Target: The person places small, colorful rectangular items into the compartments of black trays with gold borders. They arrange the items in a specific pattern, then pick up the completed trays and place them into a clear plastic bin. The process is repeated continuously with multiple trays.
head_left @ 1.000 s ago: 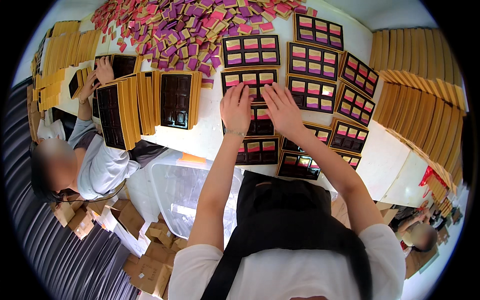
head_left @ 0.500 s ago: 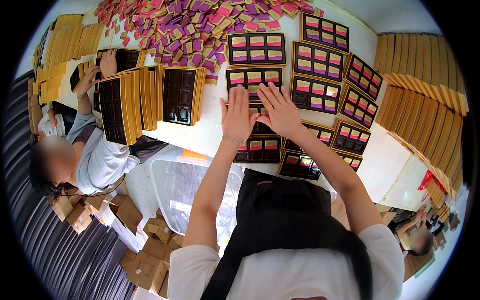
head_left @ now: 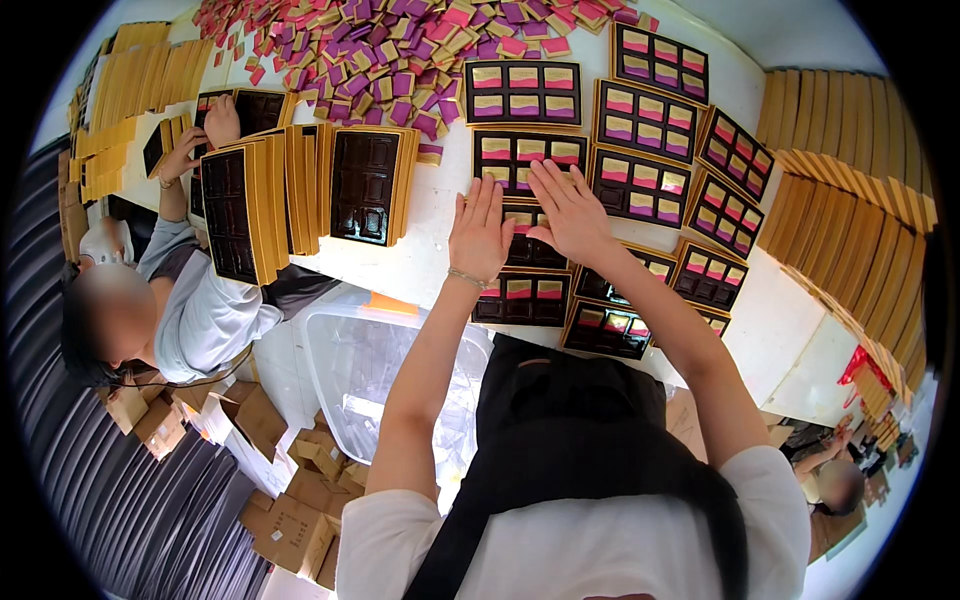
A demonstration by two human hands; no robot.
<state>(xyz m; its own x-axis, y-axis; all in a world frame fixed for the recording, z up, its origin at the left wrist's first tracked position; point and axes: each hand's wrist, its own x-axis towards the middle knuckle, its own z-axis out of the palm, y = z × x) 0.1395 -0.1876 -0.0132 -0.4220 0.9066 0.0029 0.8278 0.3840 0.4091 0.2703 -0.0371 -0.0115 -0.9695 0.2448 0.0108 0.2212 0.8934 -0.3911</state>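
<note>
Leaning over a white table (head_left: 440,215), the person lays both palms flat on dark trays rimmed in gold. Much is hidden: the tray (head_left: 528,243) under the palms shows only at its near edge, and the wearer's black apron (head_left: 570,420) cuts off the table's near rim.

Far left of the fingers, a co-worker (head_left: 195,300) in a grey shirt reaches into an empty tray, with one hand (head_left: 222,118) partly behind upright stacks (head_left: 265,205) of glossy brown moulded trays with flat gold card edges. Below the table sit a clear plastic bin (head_left: 375,370) and cardboard boxes (head_left: 290,500), blurred toward the rim.

The left hand (head_left: 480,232) lies open, fingers spread a little, holding nothing, its wrist wearing a thin bracelet. Beyond the fingertips, another tray (head_left: 520,152) holds small rectangular pieces wrapped in gold, pink and purple foil. Further up, loose wrapped pieces (head_left: 400,50) heap in a shiny jumble.

The right hand (head_left: 568,212) is likewise open and flat, fingers fanned wide, touching that farther tray's near edge. Right of it, filled trays (head_left: 650,120) lie in rows, then slanted gold lids (head_left: 850,200), bent by the lens.
</note>
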